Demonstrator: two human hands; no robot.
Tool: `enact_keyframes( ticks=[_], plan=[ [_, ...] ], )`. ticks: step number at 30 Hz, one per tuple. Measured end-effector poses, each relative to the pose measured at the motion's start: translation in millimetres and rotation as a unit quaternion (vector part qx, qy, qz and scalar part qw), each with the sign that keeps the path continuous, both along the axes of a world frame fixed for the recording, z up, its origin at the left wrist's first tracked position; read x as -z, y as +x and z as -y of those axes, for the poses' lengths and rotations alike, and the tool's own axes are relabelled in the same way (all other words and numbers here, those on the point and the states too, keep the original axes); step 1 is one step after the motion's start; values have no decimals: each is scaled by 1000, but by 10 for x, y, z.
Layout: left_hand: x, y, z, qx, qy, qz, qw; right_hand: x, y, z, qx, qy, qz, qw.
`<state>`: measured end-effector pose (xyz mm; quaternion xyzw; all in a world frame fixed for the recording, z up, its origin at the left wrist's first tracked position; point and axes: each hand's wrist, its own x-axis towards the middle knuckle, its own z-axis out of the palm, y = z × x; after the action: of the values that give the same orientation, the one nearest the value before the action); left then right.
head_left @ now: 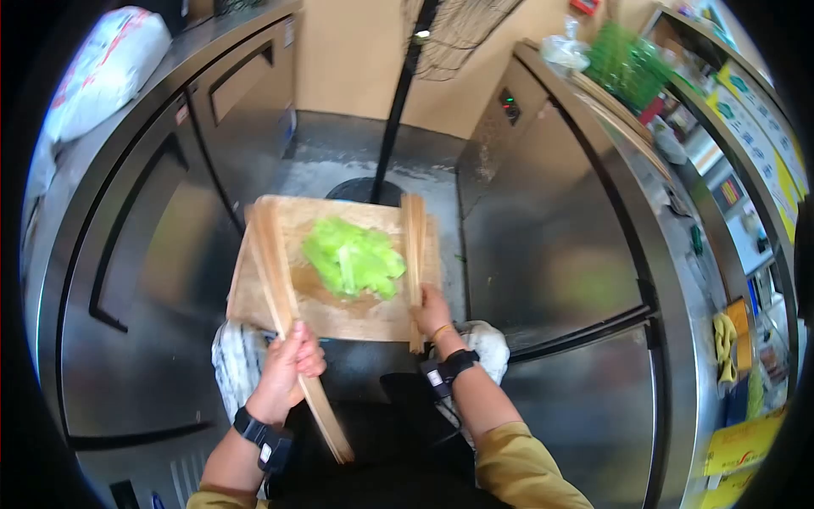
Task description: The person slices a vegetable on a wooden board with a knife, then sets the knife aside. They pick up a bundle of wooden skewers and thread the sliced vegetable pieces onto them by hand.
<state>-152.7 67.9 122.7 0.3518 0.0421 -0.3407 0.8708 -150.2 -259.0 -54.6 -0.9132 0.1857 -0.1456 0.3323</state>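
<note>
A wooden cutting board (373, 322) rests across the person's lap. Leafy green lettuce (352, 256) lies in a loose heap on its middle, slightly blurred. My left hand (294, 360) is closed around a long, pale bundle of wooden sticks (273, 263), which slants over the board's left side and down past my wrist. My right hand (432, 310) grips a second bundle of wooden sticks (414, 237), nearly upright along the board's right side. Blur hides whether each bundle is separate sticks or one split piece.
Steel refrigerated counters stand at left (144, 246) and right (551, 229). A black pole (397, 119) on a round base rises beyond the board. A white sack (110, 72) sits on the left counter; a green basket (627, 64) and yellow gloves (725, 343) are at right.
</note>
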Motion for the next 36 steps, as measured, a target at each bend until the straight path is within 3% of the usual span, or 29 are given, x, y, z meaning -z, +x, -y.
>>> enact_keyframes(
  ticks=[4, 6, 7, 8, 10, 11, 12, 13, 15, 16, 17, 18, 20, 21, 23, 24, 25, 26, 29, 30, 33, 36],
  plan=[
    [-9, 116, 41, -89, -1, 57, 994, -565, -82, -249, 53, -85, 42, 994],
    [32, 169, 105, -120, 0, 81, 989, -831, -140, -432, -10, -45, 136, 990],
    [63, 192, 134, -136, 2, 93, 986, -1145, -233, -568, -87, 14, 124, 988],
    [68, 216, 187, -155, 7, 104, 983, -1253, -321, -788, -147, 148, 79, 975],
    [19, 218, 342, -179, 5, 98, 979, -1248, -461, -1167, -339, 360, 29, 869],
    [-2, 207, 385, -192, 7, 94, 977, -1563, -545, -1280, -403, 379, -74, 830],
    [-11, 212, 415, -184, 2, 95, 978, -1586, -591, -1353, -450, 270, -109, 844],
    [-3, 230, 448, -176, 8, 94, 980, -1701, -635, -1405, -427, 368, -213, 798],
    [90, 201, 396, -175, 42, 80, 980, -1314, -645, -1517, -337, 358, -215, 844],
    [137, 192, 357, -167, 32, 95, 981, -933, -642, -1513, -381, 210, 23, 900],
    [122, 167, 353, -179, 55, 80, 979, -922, -635, -1476, -369, 174, 72, 910],
    [60, 139, 340, -150, 70, 128, 978, -1118, -636, -1401, -361, 246, -18, 900],
    [-76, 28, 320, -137, 143, 100, 975, -1328, -600, -1253, -318, 194, -84, 924],
    [18, 9, 188, -71, 163, 165, 970, -1343, -543, -1170, -333, 203, -75, 918],
    [74, -80, 39, 5, 291, 328, 898, -1554, -480, -1056, -302, 134, -132, 935],
    [-35, -162, 65, 19, 386, 429, 816, -1629, -491, -1035, -311, 123, -136, 933],
    [-234, -266, 119, 33, 471, 517, 714, -1697, -508, -1014, -319, 111, -141, 930],
    [-427, -274, 192, -5, 472, 694, 543, -1726, -524, -1013, -329, 98, -147, 928],
    [-702, -225, 335, 72, 426, 796, 424, -1465, -542, -1126, -431, 23, -151, 890],
    [-618, -132, 347, 81, 416, 828, 368, -1748, -613, -1183, -439, 24, -146, 886],
    [-527, -165, 333, 343, 561, 641, 397, -2131, -597, -1242, -491, -50, -260, 830],
    [-383, -219, 271, 323, 534, 650, 434, -2157, -595, -1133, -521, -9, -230, 822]
  ],
)
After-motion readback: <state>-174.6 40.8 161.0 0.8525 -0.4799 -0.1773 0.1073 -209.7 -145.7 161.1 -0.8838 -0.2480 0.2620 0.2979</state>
